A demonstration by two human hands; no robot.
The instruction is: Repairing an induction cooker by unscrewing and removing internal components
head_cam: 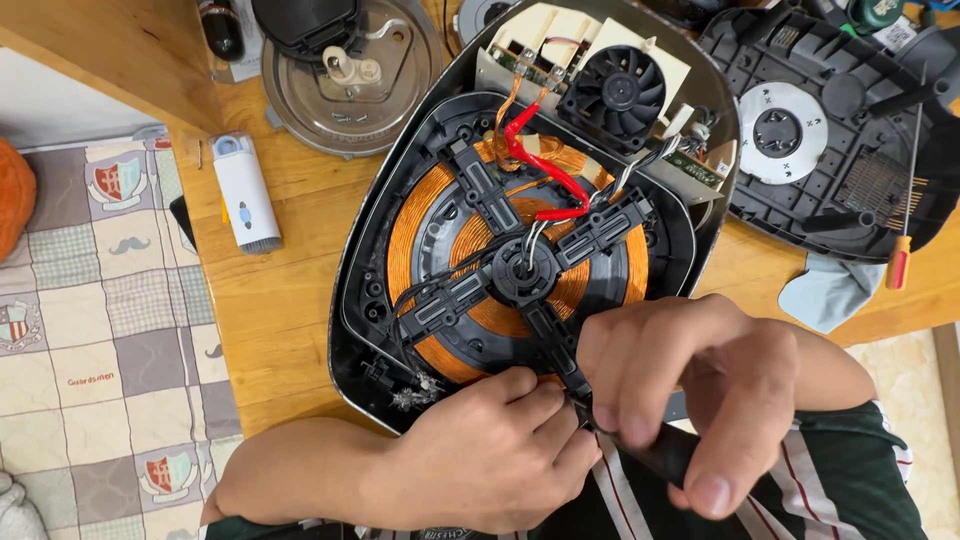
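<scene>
An opened induction cooker [385,200] lies on a wooden table, its copper coil [415,225] and black cross-shaped coil holder [525,270] exposed. Red wires [540,170] run from the coil toward a circuit board and a black fan [620,92] at the far end. My left hand [480,455] rests at the cooker's near edge, fingertips pinching something small at the holder's near arm. My right hand [680,385] grips a dark-handled tool [655,452] whose tip meets the same spot. What sits between the fingers is hidden.
The cooker's black bottom cover [850,150] lies at the right with a red-handled screwdriver [903,240] across it. A grey cloth [830,290], a white cylindrical device [245,190] and a round metal lid [350,75] also lie on the table. A patchwork mat [100,350] covers the floor at left.
</scene>
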